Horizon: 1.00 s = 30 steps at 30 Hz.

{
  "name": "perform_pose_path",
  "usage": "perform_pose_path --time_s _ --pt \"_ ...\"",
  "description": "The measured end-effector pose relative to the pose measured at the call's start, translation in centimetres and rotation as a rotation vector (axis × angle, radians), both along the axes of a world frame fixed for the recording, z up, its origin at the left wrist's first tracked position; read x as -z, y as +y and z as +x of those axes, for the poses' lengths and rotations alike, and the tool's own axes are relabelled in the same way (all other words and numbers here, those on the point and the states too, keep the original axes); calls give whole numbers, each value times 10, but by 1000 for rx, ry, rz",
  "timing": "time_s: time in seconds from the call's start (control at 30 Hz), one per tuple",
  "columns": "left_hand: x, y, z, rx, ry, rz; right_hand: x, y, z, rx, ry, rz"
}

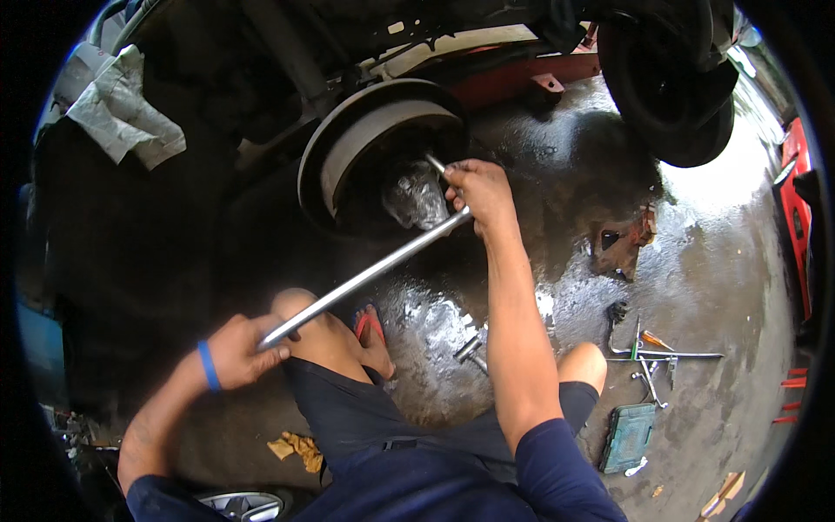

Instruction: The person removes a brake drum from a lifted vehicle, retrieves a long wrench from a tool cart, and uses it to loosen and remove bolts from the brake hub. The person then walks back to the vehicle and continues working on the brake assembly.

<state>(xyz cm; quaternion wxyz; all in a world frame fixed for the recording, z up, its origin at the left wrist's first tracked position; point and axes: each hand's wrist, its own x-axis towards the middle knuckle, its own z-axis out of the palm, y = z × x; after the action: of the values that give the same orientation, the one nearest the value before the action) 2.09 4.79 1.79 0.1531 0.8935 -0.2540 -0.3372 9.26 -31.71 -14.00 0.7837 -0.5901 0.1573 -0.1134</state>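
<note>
A long, shiny steel bar (370, 277) slants across the middle, its lower left end in my left hand (243, 351). The fingers of that hand are closed round it, and a blue band circles the wrist. At the bar's upper right end, my right hand (480, 193) is closed round a short metal rod (436, 163) that points toward the wheel hub. How rod and bar join is hidden by the hand. Behind them stands a round brake drum (348, 143), open toward me, with a dark middle. A crumpled, glossy grey lump (416, 196) sits beside the rod.
A rusty stand (624, 244) and a dark tyre (665, 96) are on the right. Several hand tools (648, 352) lie on the wet floor near a green case (628, 438). Between my legs is a hammer (470, 350). A yellowish rag (296, 450) lies lower left.
</note>
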Motion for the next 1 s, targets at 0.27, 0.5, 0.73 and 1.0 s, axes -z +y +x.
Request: perform_pose_path --time_s 0.27,0.5,0.73,1.0 --pt "-6 -6 3 -9 32 35 -6 7 -9 137 11 52" --pt "12 -2 9 -65 61 -102 -17 12 -6 201 151 211" --pt "18 -5 7 -4 -105 205 -27 27 -13 384 372 519" --pt "30 -6 14 -232 150 254 -39 35 -3 607 640 580"
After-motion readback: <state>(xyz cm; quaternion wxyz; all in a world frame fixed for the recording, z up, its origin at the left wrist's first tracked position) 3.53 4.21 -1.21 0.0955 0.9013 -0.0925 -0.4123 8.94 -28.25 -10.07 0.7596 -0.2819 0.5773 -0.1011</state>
